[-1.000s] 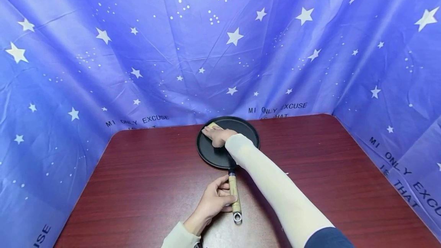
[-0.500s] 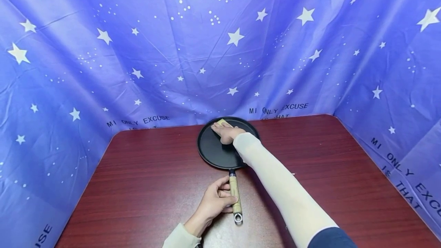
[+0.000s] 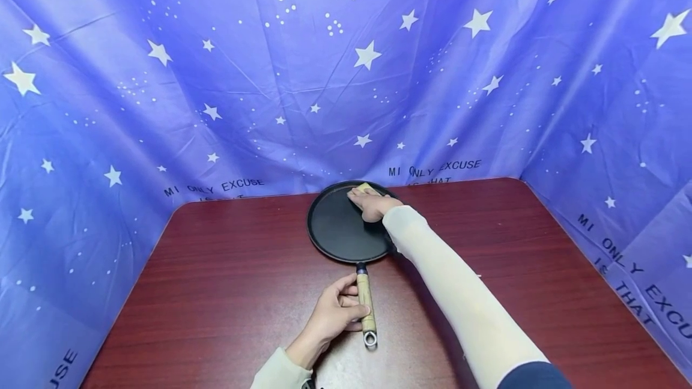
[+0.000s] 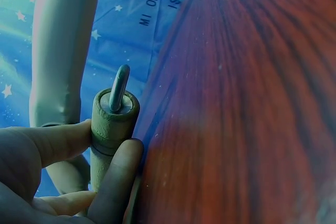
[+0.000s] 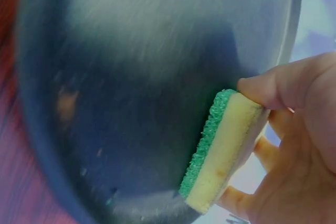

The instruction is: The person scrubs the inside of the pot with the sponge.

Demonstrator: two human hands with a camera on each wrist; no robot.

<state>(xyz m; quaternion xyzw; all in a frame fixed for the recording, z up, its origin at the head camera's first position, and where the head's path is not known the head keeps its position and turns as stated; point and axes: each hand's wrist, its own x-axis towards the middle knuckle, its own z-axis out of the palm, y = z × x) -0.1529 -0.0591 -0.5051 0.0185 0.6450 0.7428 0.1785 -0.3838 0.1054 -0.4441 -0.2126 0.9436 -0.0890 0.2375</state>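
Observation:
A round black frying pan lies at the far middle of the table, its wood-coloured handle pointing toward me. My left hand holds that handle between thumb and fingers. In the left wrist view, the handle's end with its metal hanging ring shows above the fingers. My right hand grips a yellow sponge near the pan's far right rim. The sponge's green scouring side faces the pan's dark inner surface. Part of the pan's right side is hidden behind the right hand and sleeve.
The dark red wooden table reaches back to a blue curtain with white stars. The pan's far rim overlaps the curtain's lower edge in the head view. My right sleeve crosses over the table's right half.
My right hand has slid the sponge to the right, from the pan's left side along the far part to the far right. The left hand stays on the handle.

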